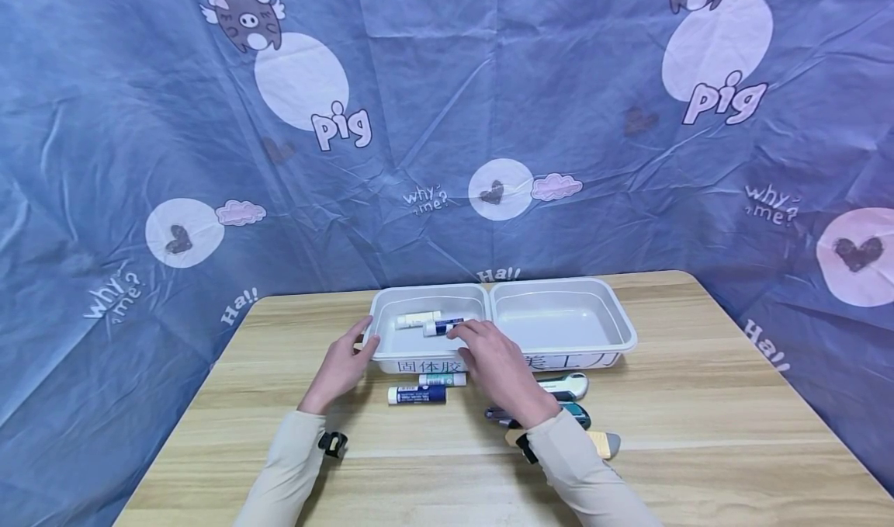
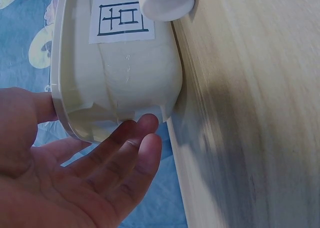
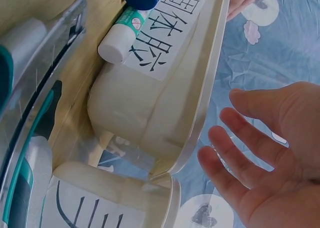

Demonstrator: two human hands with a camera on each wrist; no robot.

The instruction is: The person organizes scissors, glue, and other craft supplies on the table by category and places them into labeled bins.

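My left hand is at the left end of the left white bin. Its thumb touches the rim, and its fingers extend loosely along the outside. Over that bin's front right part reaches my right hand, fingers spread and slightly bent, nothing held in the right wrist view. Its fingertips in the head view are beside a blue-and-white glue stick inside the bin. A pale glue stick lies behind that one. Below the bin's front are a green-and-white glue stick and a dark blue glue stick.
Adjoining on the right is a second white bin with a handwritten label. Under my right forearm lie a white-and-green utility knife, a teal one and a yellow one. A blue printed cloth hangs behind the table.
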